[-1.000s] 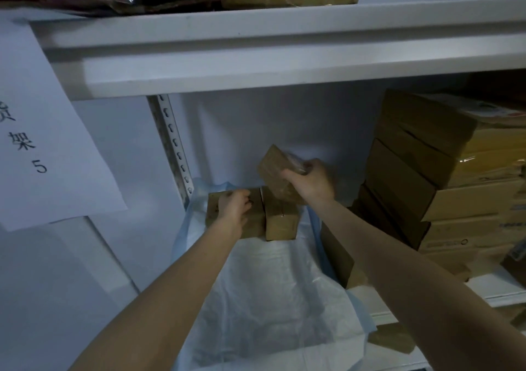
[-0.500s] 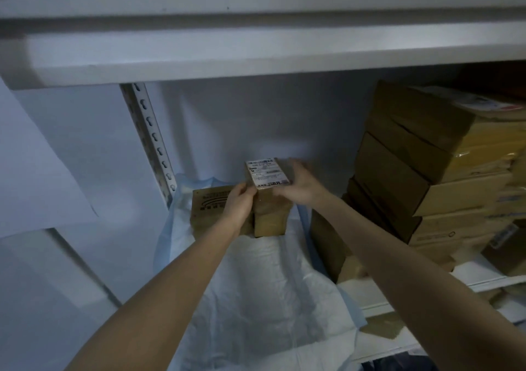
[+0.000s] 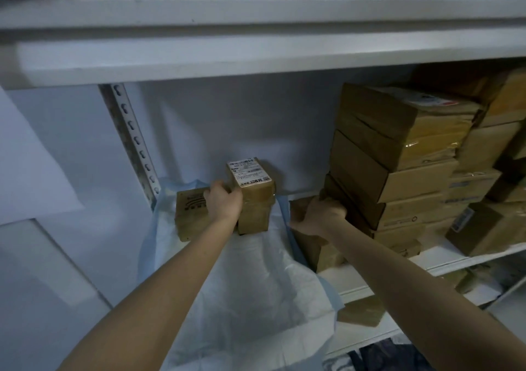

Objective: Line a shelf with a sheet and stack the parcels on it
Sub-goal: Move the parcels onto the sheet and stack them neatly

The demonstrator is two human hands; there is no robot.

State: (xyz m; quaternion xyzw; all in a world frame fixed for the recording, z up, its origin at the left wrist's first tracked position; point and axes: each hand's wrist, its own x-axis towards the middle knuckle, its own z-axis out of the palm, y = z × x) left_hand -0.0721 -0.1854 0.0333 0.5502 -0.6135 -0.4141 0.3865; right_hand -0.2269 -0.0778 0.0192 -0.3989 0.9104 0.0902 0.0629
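Sheet: the white and blue sheet [image 3: 242, 285] lies on the shelf [image 3: 367, 274]. It looks soft and crinkly and hangs over the front edge.
Parcels on the sheet: three small brown ones sit at the back. The labelled parcel [image 3: 252, 175] sits on top of a lower parcel [image 3: 253, 218]. The side parcel [image 3: 189, 217] stands just beside them on the left.
Left hand: the left hand [image 3: 225, 204] curls round the left side of the labelled parcel.
Right hand: the right hand [image 3: 320, 217] grips a dark parcel [image 3: 296, 210] at the foot of the big pile [image 3: 398, 157].
How they will handle: stiff card, probably light (they are small). The shiny tape may slip, so hold two flat sides.
Hard to see: both hands' fingertips are hidden. The dark parcel's edges are lost in shadow. The label is too small to read.
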